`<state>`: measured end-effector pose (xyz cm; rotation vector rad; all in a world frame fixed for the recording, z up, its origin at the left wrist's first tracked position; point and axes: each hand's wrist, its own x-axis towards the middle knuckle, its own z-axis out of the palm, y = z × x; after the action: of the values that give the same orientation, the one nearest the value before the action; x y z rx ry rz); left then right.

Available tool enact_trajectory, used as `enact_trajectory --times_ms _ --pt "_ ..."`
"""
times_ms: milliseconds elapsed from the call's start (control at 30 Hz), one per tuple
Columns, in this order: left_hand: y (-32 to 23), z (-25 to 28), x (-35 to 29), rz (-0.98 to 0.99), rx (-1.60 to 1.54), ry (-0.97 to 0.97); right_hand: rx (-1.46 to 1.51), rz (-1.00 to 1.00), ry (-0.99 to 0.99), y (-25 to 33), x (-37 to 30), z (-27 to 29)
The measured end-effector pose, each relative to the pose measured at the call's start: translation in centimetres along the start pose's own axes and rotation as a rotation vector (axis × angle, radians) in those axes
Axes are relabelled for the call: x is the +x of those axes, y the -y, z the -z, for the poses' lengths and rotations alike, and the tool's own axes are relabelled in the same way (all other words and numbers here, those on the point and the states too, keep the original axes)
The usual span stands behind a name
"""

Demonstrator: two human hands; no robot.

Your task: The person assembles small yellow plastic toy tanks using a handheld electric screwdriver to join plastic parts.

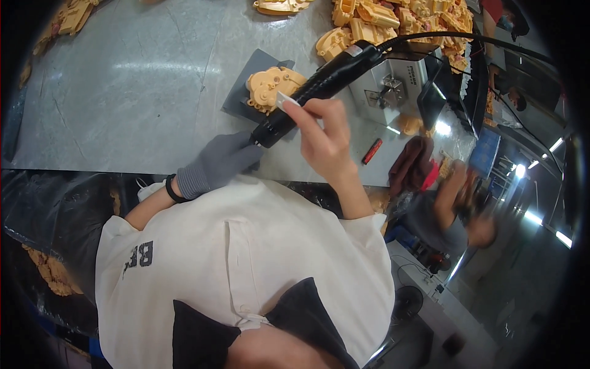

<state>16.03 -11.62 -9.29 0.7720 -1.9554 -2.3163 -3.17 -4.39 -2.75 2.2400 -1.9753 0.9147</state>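
- Our left hand (221,161) curls at the tip of the driver (332,75), its grip hidden from us.
- Our right hand (329,138) pinches a white piece (283,101).
- The casing (265,86) sits on the block (236,98); how finished, we can't tell.

Worktable (147,111): grey, smooth and shiny, with thin scratches at the upper left; its near side crosses the middle of the frame.
Dark grey pad (236,95): lying flat, just above the centre of the frame.
Yellow heap (399,18): many moulded parts piled up at the upper right.
Yellow piece (283,6): cut off by the top of the frame, near the middle.
Yellow parts (74,15): a cluster at the upper left.
Pale boxy device (372,114): right of centre, below the heap.
Red stick (372,151): short, lying slantwise below the device.
Dark red cloth (412,163): crumpled, right of the stick.
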Motion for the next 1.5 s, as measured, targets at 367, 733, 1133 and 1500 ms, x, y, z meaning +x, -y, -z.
enact_trajectory --times_ms 367,733,1133,1500 --pt "-2.3 0.2 1.0 0.306 -0.571 0.125 -0.284 -0.165 -0.357 -5.5 1.6 2.1" --pt "-2.5 1.0 1.2 0.297 -0.499 0.219 -0.327 -0.14 -0.445 -4.7 4.0 3.2" --pt "-2.9 0.0 1.1 0.23 -0.393 -0.052 -0.028 -0.106 -0.093 -0.6 1.2 0.8" --pt "-2.8 -0.5 0.7 0.063 0.074 -0.258 -0.1 0.011 -0.11 -0.2 1.6 0.3"
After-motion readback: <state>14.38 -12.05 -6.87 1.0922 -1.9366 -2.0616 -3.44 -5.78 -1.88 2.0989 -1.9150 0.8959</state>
